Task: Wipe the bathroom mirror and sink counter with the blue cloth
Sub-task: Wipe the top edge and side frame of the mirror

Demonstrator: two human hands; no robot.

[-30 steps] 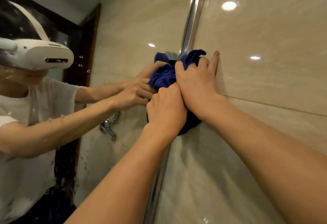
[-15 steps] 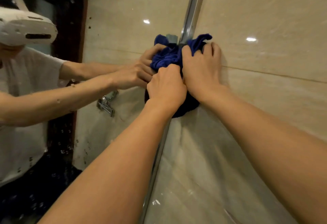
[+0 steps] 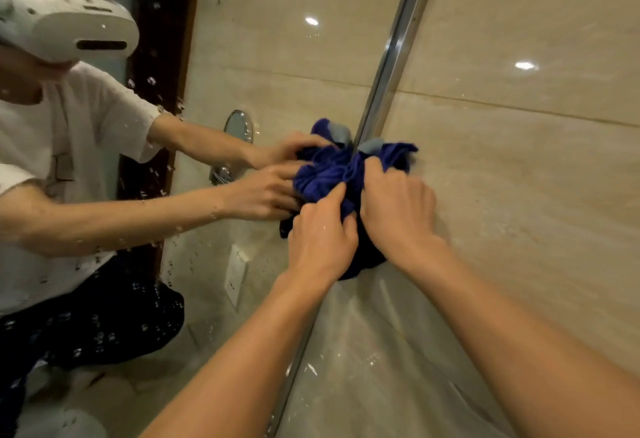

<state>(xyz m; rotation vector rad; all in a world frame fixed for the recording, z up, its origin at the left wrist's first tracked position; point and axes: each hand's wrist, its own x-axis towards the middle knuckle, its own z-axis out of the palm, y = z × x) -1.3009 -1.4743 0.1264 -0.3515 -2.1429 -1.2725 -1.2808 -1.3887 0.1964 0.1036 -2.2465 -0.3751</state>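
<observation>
Both hands bunched the blue cloth (image 3: 332,174) against the mirror frame (image 3: 388,67), the chrome strip where the mirror (image 3: 242,57) met the tiled wall (image 3: 519,160). The left hand (image 3: 320,237) sat just left of the frame, its grip closed on the cloth, fingers curled into the folds. The right hand (image 3: 398,205) sat just right of it, also pinching the fabric, with part of the cloth spilling onto the tile. Wadding the cloth across the strip probably let the person press into the seam, where splashes would collect. Water droplets (image 3: 152,174) dotted the glass well left of the frame, so much of the mirror looked unwiped. The sink desk was out of view.
</observation>
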